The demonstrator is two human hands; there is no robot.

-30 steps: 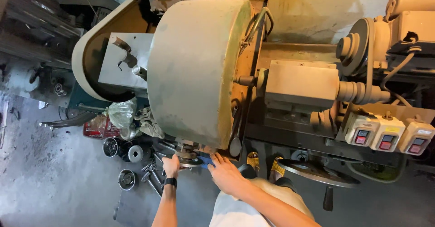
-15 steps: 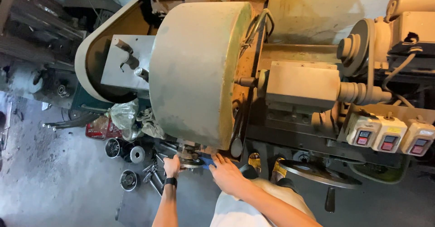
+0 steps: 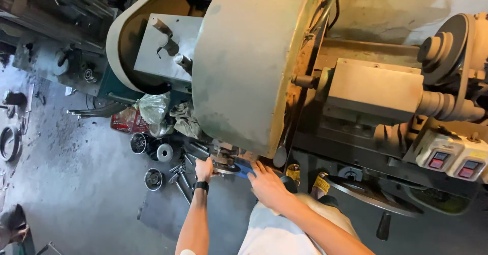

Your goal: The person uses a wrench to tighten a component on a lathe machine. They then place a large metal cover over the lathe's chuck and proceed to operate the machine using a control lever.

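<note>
Head view: left hand (image 3: 204,169) grips the edge of a round metal disc (image 3: 225,167) under the big beige flywheel guard (image 3: 249,62). Right hand (image 3: 267,185) lies flat, fingers spread on a blue part (image 3: 244,169) beside the disc, not clenched. Metal cups (image 3: 153,178) lie on the floor nearby.

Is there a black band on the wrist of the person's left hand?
Yes, the left hand, which reaches to the metal disc under the big machine cover, has a black wristband.
</note>
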